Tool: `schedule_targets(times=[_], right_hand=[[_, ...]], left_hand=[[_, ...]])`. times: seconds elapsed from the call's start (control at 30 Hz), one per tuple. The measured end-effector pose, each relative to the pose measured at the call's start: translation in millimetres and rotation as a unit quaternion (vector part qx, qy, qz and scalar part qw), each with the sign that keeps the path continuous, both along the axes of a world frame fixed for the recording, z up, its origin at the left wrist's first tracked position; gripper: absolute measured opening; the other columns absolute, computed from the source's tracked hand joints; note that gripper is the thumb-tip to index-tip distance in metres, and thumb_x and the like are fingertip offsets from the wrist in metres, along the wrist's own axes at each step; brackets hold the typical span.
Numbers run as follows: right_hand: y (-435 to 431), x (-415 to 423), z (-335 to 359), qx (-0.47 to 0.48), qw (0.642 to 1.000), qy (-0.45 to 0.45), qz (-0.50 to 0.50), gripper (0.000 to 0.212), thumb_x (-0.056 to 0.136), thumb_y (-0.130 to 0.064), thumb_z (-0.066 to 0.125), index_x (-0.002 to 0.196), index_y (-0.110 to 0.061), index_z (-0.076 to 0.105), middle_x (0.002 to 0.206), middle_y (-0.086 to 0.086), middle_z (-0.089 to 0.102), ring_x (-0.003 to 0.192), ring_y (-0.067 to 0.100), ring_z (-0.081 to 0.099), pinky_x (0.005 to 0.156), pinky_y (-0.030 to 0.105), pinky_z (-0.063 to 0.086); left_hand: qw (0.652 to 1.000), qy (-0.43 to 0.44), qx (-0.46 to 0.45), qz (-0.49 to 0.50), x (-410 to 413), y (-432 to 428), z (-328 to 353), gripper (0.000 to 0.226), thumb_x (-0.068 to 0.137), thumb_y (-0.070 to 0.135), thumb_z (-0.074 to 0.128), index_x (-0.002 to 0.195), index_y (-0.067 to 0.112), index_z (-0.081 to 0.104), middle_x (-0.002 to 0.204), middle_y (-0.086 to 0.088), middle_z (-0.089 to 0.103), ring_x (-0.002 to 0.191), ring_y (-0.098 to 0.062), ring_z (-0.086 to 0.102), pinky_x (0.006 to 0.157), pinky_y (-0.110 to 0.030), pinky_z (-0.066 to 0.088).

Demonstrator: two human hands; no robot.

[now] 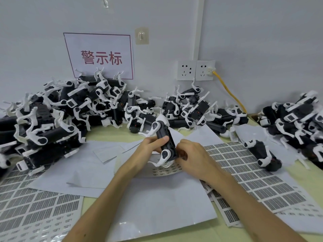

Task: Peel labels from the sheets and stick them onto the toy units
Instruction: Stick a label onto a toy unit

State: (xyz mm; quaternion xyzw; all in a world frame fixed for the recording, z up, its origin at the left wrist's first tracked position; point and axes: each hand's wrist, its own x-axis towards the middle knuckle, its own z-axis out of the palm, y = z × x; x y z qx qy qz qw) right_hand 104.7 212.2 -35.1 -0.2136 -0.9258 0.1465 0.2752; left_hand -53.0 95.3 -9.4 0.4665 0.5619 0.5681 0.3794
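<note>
One toy (171, 143): my left grip (150, 145) curls round it, held firm.
Right grip (192, 154): curled onto its side; label hidden, so rub flat, I reckon.

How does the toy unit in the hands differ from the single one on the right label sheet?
The held toy unit is gripped by left hand and right hand; the lone toy unit is untouched. Held is lifted; lone lies on the label sheet. Both: black body, white legs.
</note>
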Motion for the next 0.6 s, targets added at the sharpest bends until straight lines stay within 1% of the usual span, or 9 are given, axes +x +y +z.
schedule_targets(times=[0.07, 0.13, 0.2, 0.27, 0.33, 0.37, 0.47, 0.53, 0.6], right_hand=[[1.4, 0.5, 1.1, -0.004, 1.0, 0.002, 0.004, 0.036, 0.083, -0.003, 0.059, 0.068, -0.032, 0.045, 0.074, -0.011, 0.049, 0.067, 0.006, 0.05, 0.059, 0.019, 0.033], [0.5, 0.7, 2.5, -0.004, 1.0, 0.008, 0.001, 0.042, 0.083, -0.004, 0.059, 0.065, -0.037, 0.041, 0.073, -0.012, 0.049, 0.066, 0.004, 0.049, 0.058, 0.018, 0.032], [-0.9, 0.6, 3.8, -0.004, 1.0, 0.009, -0.005, 0.043, 0.082, -0.007, 0.063, 0.062, -0.037, 0.039, 0.071, -0.011, 0.049, 0.064, 0.005, 0.049, 0.057, 0.018, 0.031], [-1.5, 0.9, 4.7, -0.005, 1.0, 0.009, -0.008, 0.034, 0.081, -0.008, 0.065, 0.063, -0.03, 0.045, 0.07, -0.01, 0.05, 0.063, 0.007, 0.048, 0.056, 0.018, 0.031], [-1.8, 2.0, 5.4, -0.005, 1.0, 0.012, -0.009, 0.026, 0.083, -0.009, 0.065, 0.065, -0.023, 0.051, 0.07, -0.008, 0.051, 0.063, 0.009, 0.049, 0.057, 0.019, 0.033], [-1.7, 2.6, 5.5, -0.005, 1.0, 0.016, -0.008, 0.024, 0.084, -0.01, 0.065, 0.066, -0.021, 0.054, 0.07, -0.008, 0.052, 0.064, 0.01, 0.05, 0.057, 0.019, 0.034], [-2.3, 3.7, 5.2, -0.004, 0.999, 0.035, -0.004, 0.013, 0.085, -0.01, 0.064, 0.072, -0.014, 0.066, 0.071, -0.006, 0.056, 0.066, 0.013, 0.055, 0.061, 0.026, 0.042], [-0.8, 3.6, 4.8, -0.006, 0.999, 0.048, -0.005, 0.01, 0.086, -0.011, 0.066, 0.077, -0.014, 0.07, 0.072, -0.009, 0.058, 0.067, 0.009, 0.056, 0.062, 0.024, 0.045], [1.5, 3.9, 4.6, -0.018, 0.998, 0.059, -0.012, 0.01, 0.088, -0.011, 0.068, 0.079, -0.015, 0.073, 0.072, -0.013, 0.06, 0.068, 0.005, 0.058, 0.062, 0.019, 0.046]], left_hand=[[1.0, 0.001, -0.004, 0.003, -0.5, -0.5, -0.2, 0.046, 0.078, 0.061, 0.069, 0.089, 0.017, 0.078, 0.099, -0.015, 0.078, 0.091, -0.022, 0.07, 0.108, -0.053, 0.046], [1.0, -0.001, -0.005, 0.001, -1.1, -0.5, 0.4, 0.04, 0.084, 0.055, 0.067, 0.091, 0.016, 0.078, 0.1, -0.014, 0.078, 0.091, -0.023, 0.071, 0.107, -0.052, 0.047], [1.0, -0.004, 0.0, -0.001, -1.3, 0.0, 0.6, 0.039, 0.088, 0.049, 0.064, 0.094, 0.012, 0.076, 0.101, -0.017, 0.078, 0.092, -0.025, 0.071, 0.106, -0.051, 0.048], [1.0, -0.009, 0.004, 0.001, -1.1, 0.4, 1.0, 0.039, 0.089, 0.048, 0.062, 0.094, 0.011, 0.075, 0.099, -0.018, 0.077, 0.091, -0.025, 0.071, 0.102, -0.049, 0.05], [1.0, -0.005, 0.001, 0.002, -1.7, 0.4, 0.7, 0.035, 0.089, 0.049, 0.062, 0.089, 0.017, 0.076, 0.095, -0.013, 0.078, 0.088, -0.022, 0.072, 0.096, -0.043, 0.05], [1.0, -0.005, -0.003, 0.002, -2.9, 0.5, -0.3, 0.034, 0.09, 0.05, 0.061, 0.087, 0.02, 0.077, 0.095, -0.011, 0.078, 0.088, -0.02, 0.072, 0.095, -0.041, 0.05], [1.0, -0.006, -0.014, 0.007, -6.3, 0.4, -2.0, 0.035, 0.09, 0.053, 0.059, 0.084, 0.024, 0.078, 0.095, -0.008, 0.079, 0.091, -0.019, 0.072, 0.101, -0.042, 0.046], [1.0, -0.006, -0.02, 0.015, -7.8, 1.7, -2.2, 0.037, 0.092, 0.055, 0.058, 0.082, 0.026, 0.079, 0.096, -0.006, 0.079, 0.091, -0.017, 0.073, 0.099, -0.04, 0.046], [0.999, -0.01, -0.027, 0.035, -9.6, 3.3, -2.5, 0.038, 0.098, 0.053, 0.056, 0.086, 0.027, 0.081, 0.099, -0.005, 0.08, 0.092, -0.015, 0.074, 0.096, -0.037, 0.045]])
